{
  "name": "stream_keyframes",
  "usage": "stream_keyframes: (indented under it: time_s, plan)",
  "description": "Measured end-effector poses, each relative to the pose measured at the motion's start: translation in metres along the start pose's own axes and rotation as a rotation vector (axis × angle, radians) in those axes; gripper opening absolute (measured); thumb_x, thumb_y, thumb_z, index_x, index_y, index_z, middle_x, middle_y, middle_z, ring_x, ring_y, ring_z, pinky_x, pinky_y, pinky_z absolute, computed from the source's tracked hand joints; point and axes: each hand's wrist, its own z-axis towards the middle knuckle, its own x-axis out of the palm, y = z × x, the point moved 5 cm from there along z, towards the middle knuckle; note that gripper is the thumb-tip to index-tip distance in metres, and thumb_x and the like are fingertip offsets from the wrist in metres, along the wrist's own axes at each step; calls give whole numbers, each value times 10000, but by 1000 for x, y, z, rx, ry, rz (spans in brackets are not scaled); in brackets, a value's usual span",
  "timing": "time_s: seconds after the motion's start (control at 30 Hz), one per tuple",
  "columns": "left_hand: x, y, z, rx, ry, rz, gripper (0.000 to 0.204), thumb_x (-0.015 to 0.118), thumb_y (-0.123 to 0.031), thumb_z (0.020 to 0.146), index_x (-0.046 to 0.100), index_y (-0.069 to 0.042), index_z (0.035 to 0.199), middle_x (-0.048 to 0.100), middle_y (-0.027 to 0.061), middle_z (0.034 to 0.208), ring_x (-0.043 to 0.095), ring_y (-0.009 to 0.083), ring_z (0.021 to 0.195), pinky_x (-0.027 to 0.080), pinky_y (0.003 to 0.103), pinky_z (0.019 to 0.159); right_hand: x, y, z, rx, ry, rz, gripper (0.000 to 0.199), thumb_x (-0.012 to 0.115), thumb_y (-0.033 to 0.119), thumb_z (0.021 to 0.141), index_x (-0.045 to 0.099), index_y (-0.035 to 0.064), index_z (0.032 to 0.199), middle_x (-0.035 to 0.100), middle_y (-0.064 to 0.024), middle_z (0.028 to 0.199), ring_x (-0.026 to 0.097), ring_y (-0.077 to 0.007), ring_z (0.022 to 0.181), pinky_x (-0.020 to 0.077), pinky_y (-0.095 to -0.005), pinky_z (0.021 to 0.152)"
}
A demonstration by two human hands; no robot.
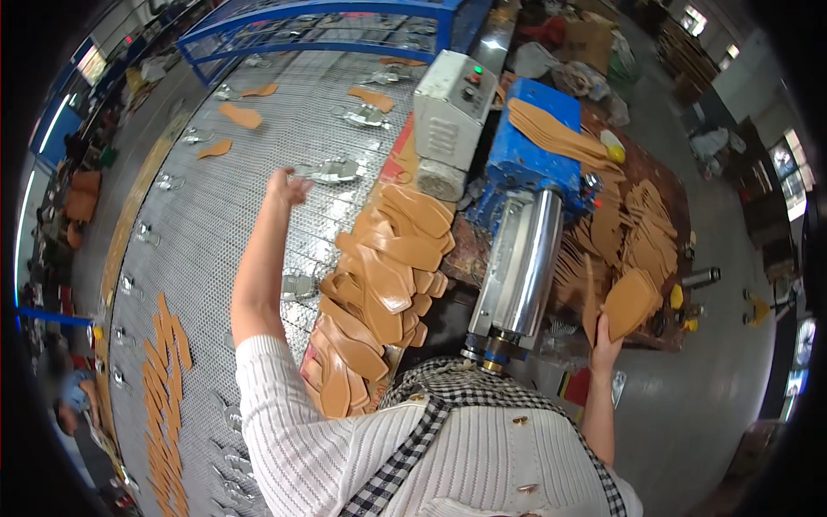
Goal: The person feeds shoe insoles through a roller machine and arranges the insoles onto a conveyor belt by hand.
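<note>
My left hand (pixel 288 186) is stretched out over the metal mesh conveyor, its fingers apart and nothing seen in them. Just beside it lies a shiny metal holder (pixel 334 171) on the mesh. My right hand (pixel 606 341), out to the right, is closed on tan insoles (pixel 631 304); a single insole (pixel 590 297) stands on edge at its left. Between my arms, a heap of glossy tan insoles (pixel 379 267) covers the board along the conveyor's right edge.
A machine with a steel roller (pixel 522 267) and blue housing (pixel 532 142) stands before me, insoles on top. Left of it is a grey control box (pixel 452 108). More insoles (pixel 648 228) pile on the right table. A blue frame (pixel 319 30) spans the conveyor's far end. Another person (pixel 77 401) is far left.
</note>
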Motion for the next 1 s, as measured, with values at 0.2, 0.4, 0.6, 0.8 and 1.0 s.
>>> stream_keyframes:
  time_s: [0.2,0.4,0.6,0.8,1.0]
  plan:
    - [3,163,-82,-453,320,420,289,481,-274,891,532,-88,1108,613,69,1099,610,223,999,156,479,1003,-9,21,21,-247,125,-433,162,540,88,896,646,-33,917,677,-75,905,636,-183,892,472,-305,808]
    - [48,220,-228,-175,532,889,337,518,-125,879,490,-73,1210,634,61,1067,607,136,954,501,268,806,31,-2,42,-340,284,-433,149,532,115,887,633,8,906,659,-96,903,642,-216,834,483,-312,755]
    - [85,254,-322,1549,781,1534,639,617,-95,752,392,-79,1350,453,133,1353,376,292,1294,286,467,1064,91,13,28,-465,316,-245,168,510,145,903,626,24,900,642,-84,919,627,-224,824,481,-308,740]
    - [57,262,-315,1677,795,1268,595,514,37,657,506,-68,1243,586,118,1184,567,276,1080,475,378,870,87,19,39,-261,406,-183,251,415,183,977,597,12,944,614,-71,886,589,-137,775,464,-262,723]
    - [-27,298,-265,791,812,902,710,475,90,701,366,-155,1358,571,134,1133,590,281,957,482,351,812,61,-1,48,0,551,192,464,380,418,977,457,-1,1161,583,-96,1013,555,-129,748,441,-242,640]
